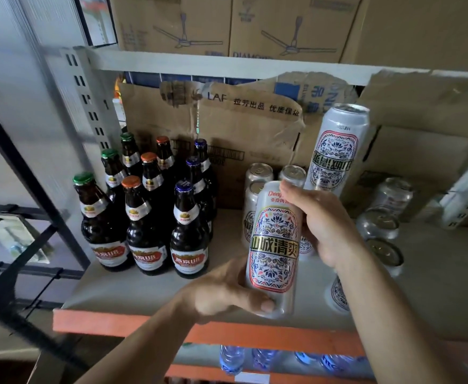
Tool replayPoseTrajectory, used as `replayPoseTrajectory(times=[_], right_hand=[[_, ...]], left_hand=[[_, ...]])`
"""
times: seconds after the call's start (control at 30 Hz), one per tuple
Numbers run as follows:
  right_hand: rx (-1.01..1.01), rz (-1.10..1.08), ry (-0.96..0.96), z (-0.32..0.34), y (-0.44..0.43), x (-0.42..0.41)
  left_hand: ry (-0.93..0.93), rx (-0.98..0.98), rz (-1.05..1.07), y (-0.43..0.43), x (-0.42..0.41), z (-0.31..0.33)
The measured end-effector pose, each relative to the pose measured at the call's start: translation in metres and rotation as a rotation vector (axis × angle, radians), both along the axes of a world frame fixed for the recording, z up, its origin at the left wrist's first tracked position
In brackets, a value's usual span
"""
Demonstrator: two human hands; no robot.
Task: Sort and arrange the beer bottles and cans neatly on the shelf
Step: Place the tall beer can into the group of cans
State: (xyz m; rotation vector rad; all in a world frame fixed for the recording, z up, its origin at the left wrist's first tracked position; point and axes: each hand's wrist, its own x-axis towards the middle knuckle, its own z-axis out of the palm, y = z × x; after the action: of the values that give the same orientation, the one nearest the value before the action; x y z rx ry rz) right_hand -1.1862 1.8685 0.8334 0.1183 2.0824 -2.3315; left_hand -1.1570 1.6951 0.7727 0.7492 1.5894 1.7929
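My left hand (pixel 224 292) grips the lower end of an upright silver patterned beer can (pixel 274 245) above the front of the grey shelf (pixel 149 289). My right hand (pixel 324 225) holds the bottom end of a second patterned can (pixel 335 151), which is raised and upside down; its thumb touches the first can's top. Brown beer bottles (pixel 144 217) stand at the left in three rows by cap colour: green, orange, blue. Three patterned cans (pixel 257 173) stand behind the held one. Another patterned can (pixel 338 295) is partly hidden under my right forearm.
Blurred silver cans (pixel 379 223) sit at the right of the shelf. Torn cardboard boxes (pixel 227 128) line the back. The upper shelf (pixel 227 66) carries fan cartons. An orange beam (pixel 199 331) edges the front, with water bottles (pixel 231 358) below. A slotted steel post (pixel 88 106) stands left.
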Motion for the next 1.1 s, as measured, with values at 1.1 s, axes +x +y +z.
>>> replayPoseTrajectory(times=[1.1], right_hand=[[0.819, -0.120, 0.267, -0.061, -0.004, -0.038]], left_hand=[[1.350, -0.722, 0.951, -0.058, -0.083, 0.019]])
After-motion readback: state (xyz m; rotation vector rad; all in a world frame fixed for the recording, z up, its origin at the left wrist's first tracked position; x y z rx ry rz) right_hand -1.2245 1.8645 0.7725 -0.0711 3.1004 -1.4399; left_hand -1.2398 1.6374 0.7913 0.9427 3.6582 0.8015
